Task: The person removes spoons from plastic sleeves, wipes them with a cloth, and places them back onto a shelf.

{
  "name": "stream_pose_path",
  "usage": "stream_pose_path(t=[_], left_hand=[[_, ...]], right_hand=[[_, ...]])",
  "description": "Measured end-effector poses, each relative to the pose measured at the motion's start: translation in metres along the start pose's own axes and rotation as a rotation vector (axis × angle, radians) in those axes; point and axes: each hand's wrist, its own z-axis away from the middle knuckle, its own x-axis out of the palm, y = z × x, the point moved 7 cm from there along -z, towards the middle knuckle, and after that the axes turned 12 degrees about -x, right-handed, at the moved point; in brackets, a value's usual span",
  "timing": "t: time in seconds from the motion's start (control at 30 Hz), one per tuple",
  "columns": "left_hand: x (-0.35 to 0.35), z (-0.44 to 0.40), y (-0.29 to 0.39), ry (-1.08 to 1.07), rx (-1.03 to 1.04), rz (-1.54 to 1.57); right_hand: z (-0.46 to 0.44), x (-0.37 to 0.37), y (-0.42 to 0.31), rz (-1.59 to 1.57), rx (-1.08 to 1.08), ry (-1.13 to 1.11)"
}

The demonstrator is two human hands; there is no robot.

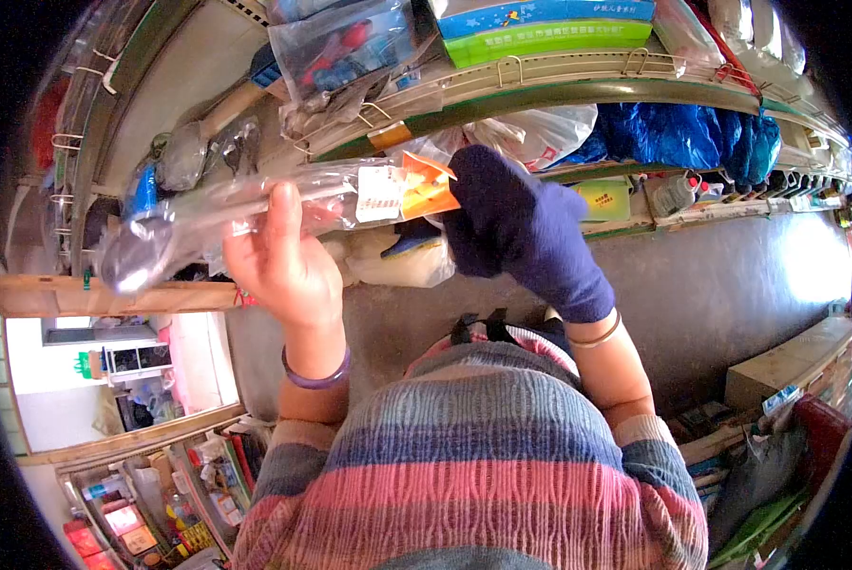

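A ladle (139,255) in a clear plastic wrapper lies across both hands, its shiny round bowl at the far left. My left hand (288,261), bare with a purple bangle at the wrist, is closed around the wrapped handle, thumb on top. The wrapper carries a white label (380,194) and an orange header card (428,185) at its right end. My right hand (516,223), in a dark blue knitted glove, grips the orange card's end; its fingertips are partly hidden by the fabric folds.
In front runs a wire-railed shelf (540,81) with a blue-and-green box (545,33) and bagged goods. Below it are white plastic bags (540,133) and blue plastic sheeting (663,138). A low wooden bench (787,366) stands at right, packed shelves (160,494) at lower left.
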Motion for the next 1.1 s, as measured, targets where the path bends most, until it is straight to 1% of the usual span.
stream_pose_path(t=[0.07,0.13,0.17,0.2,0.27,0.3,0.37,0.43,0.47,0.57,0.63,0.7,0.73,0.83,0.93,1.03,1.07,1.1], left_hand=[[0.003,0.006,0.002,0.033,0.061,0.032],[0.003,0.011,0.002,0.061,0.128,0.068],[0.005,0.015,0.002,0.014,0.185,0.048],[0.006,0.020,0.000,-0.033,0.242,0.029],[0.019,0.029,0.001,-0.154,0.321,-0.037],[0.020,0.032,0.000,-0.145,0.320,-0.039],[0.021,0.035,-0.006,-0.126,0.318,-0.043],[0.021,0.033,-0.006,-0.075,0.301,-0.057],[0.024,0.035,-0.006,-0.061,0.263,-0.013],[0.017,0.033,-0.011,-0.036,0.192,0.039],[0.009,0.032,-0.020,-0.015,0.143,0.061],[0.012,0.031,-0.024,-0.008,0.069,0.116],[0.013,0.031,-0.026,-0.005,0.034,0.144],[0.007,0.027,-0.033,0.035,-0.012,0.160],[0.010,0.023,-0.032,0.069,-0.034,0.161],[0.009,0.020,-0.029,0.008,-0.062,0.096],[0.007,0.016,-0.025,0.009,-0.050,0.088],[0.003,0.011,-0.020,0.011,-0.039,0.080]], right_hand=[[0.007,0.006,-0.011,0.157,-0.017,0.045],[0.006,0.009,-0.019,0.131,0.038,-0.032],[0.005,0.011,-0.024,0.119,0.066,-0.070],[-0.004,0.020,-0.026,-0.081,0.162,-0.126],[-0.012,0.029,-0.030,-0.291,0.161,-0.075],[-0.015,0.028,-0.033,-0.296,0.065,0.030],[-0.015,0.023,-0.034,-0.235,-0.014,0.173],[-0.018,0.014,-0.032,-0.108,0.021,0.249],[-0.015,0.018,-0.025,-0.058,0.058,0.254],[-0.013,0.002,-0.026,0.012,0.005,0.457],[-0.015,0.000,-0.024,0.080,0.064,0.331],[-0.012,-0.003,-0.022,0.117,0.284,0.208],[-0.014,0.001,-0.015,0.165,0.269,0.171],[-0.010,0.017,0.003,0.184,0.199,0.182],[-0.008,0.019,0.010,0.293,0.201,0.240],[-0.006,0.009,0.019,0.245,0.212,0.318],[-0.006,0.013,0.040,0.072,0.385,0.185],[-0.011,0.012,0.038,0.079,0.236,0.149]])
